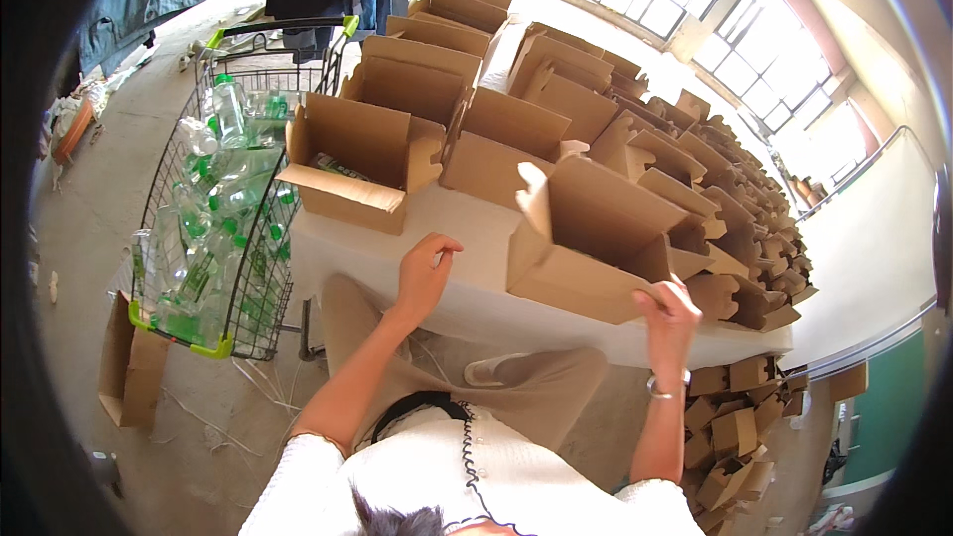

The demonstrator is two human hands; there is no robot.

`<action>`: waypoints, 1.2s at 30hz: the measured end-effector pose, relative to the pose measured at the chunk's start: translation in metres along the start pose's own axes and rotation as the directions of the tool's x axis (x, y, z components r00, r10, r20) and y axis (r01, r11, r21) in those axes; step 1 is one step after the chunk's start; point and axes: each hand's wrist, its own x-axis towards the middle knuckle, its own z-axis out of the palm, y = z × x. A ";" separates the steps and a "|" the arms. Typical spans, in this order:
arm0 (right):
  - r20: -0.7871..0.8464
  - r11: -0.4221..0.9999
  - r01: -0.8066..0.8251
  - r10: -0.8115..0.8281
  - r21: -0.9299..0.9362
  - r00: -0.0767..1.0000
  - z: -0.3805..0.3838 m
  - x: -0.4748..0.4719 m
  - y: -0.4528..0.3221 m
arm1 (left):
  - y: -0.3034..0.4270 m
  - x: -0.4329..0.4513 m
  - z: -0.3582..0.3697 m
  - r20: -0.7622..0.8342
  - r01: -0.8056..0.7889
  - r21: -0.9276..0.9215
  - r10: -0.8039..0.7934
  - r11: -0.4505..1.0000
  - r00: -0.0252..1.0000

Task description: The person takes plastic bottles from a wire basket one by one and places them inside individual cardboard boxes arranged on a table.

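Note:
My right hand [670, 307] grips the near right corner of an open cardboard box [577, 284] at the table's front edge, thumb on the near wall. The flaps of that box stand up. Over the front edge of the white-covered table [476, 238], my left hand [429, 272] is empty, fingers bent and a small gap at the thumb. Beyond it, to the left, stands another open cardboard box [354, 207] with its near flap folded outward. A green-printed item [339, 166] lies partly hidden inside that box.
Left of the table stands a wire shopping cart [257, 238] full of clear plastic bottles [197, 216] with green caps. Rows of open boxes [413, 78] cover the table's far side and right. More cartons [733, 432] are heaped on the floor at right; one carton [134, 365] lies beside the cart.

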 end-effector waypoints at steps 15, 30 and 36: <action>-0.307 0.998 -0.063 0.051 -0.028 0.950 0.037 0.229 0.001 | -0.048 0.026 0.048 0.293 -0.238 0.743 0.016 0.626 0.956; 0.093 0.976 0.114 -0.098 -0.185 0.991 0.233 0.256 0.054 | -0.041 0.029 0.045 0.279 -0.224 0.705 0.027 0.673 0.960; 0.360 0.990 0.061 -0.104 0.128 0.927 0.223 0.273 0.106 | -0.037 0.030 0.051 0.294 -0.230 0.695 0.024 0.681 0.956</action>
